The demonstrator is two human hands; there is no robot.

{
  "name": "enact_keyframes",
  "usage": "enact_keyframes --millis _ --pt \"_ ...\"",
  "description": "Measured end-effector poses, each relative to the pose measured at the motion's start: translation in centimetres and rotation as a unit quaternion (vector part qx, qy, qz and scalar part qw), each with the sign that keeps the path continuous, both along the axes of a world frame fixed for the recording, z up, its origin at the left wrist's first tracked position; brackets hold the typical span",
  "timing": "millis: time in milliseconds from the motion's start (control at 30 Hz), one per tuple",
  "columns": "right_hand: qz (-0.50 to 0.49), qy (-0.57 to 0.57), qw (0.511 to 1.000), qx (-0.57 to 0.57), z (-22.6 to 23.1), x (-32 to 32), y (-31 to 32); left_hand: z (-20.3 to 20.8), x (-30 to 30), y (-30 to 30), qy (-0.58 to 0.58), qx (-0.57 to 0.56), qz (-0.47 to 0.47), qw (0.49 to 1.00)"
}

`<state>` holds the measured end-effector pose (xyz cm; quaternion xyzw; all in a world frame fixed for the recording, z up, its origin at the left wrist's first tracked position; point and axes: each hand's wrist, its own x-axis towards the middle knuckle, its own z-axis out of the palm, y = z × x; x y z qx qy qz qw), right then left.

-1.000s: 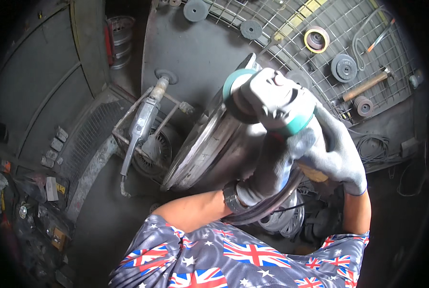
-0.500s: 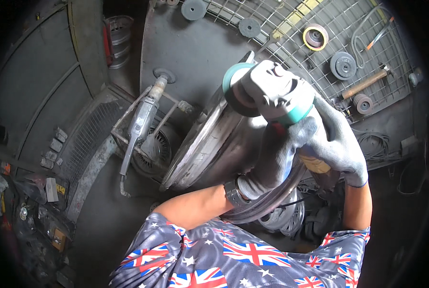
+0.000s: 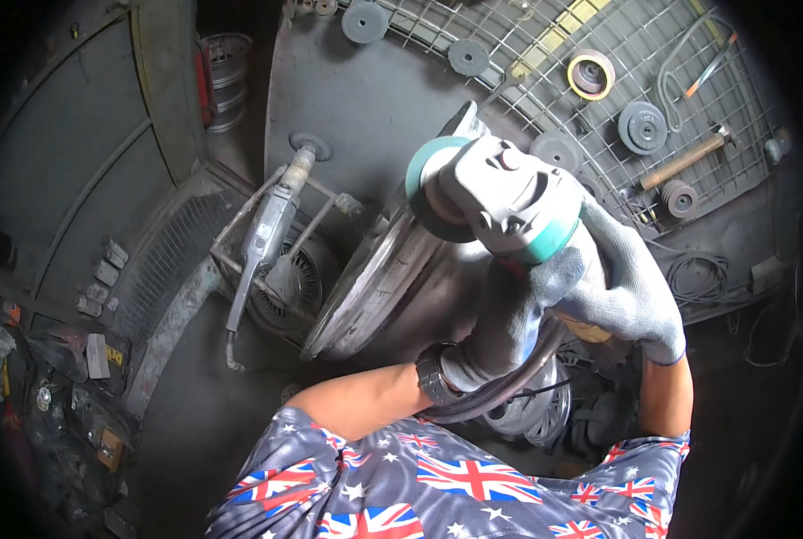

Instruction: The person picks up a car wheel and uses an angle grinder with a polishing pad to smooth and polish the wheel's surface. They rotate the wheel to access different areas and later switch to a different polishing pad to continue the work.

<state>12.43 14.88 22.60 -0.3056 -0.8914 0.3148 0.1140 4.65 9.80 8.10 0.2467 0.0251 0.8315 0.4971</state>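
An angle grinder (image 3: pixel 516 193) with a dusty pale head and a teal collar is held up in front of me. Its round disc (image 3: pixel 422 184), teal at the edge, stands over the far upper side of a metal wheel rim (image 3: pixel 370 283); whether it touches cannot be made out. My left hand (image 3: pixel 518 310), in a grey glove, is closed round the tool below the collar. My right hand (image 3: pixel 630 283), gloved too, wraps the grinder's body from the right. The rim leans upright under the tool, partly hidden by it and my left arm.
A second long grinding tool (image 3: pixel 271 225) rests on a metal frame (image 3: pixel 307 235) to the left. Abrasive wheels (image 3: pixel 642 128) and a hammer (image 3: pixel 684 160) hang on a wire mesh panel (image 3: pixel 545 81) ahead. Bagged clutter (image 3: pixel 64 350) lies far left; coiled cable (image 3: pixel 696 274) is at right.
The grinder and both hands have moved slightly down, and its disc a little left along the rim. The grip is the same.
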Motion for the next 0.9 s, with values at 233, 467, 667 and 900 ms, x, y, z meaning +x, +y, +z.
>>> enact_keyframes --millis 233,467,667,900 --pt "-0.038 -0.023 0.999 -0.004 1.1 -1.5 -1.0 -0.5 -0.6 1.1 0.018 0.005 0.007 1.000" --pt "-0.017 -0.037 0.999 0.012 1.7 -1.7 -1.5 -0.9 -0.1 1.0 0.047 0.013 0.028 0.998" --pt "0.005 -0.017 1.000 -0.002 0.5 -1.1 -1.8 -0.8 0.4 -0.8 -0.049 0.027 -0.043 0.997" --pt "-0.030 -0.033 0.999 0.011 1.2 -2.0 -1.5 -1.1 -0.9 0.8 0.021 0.010 -0.025 0.999"
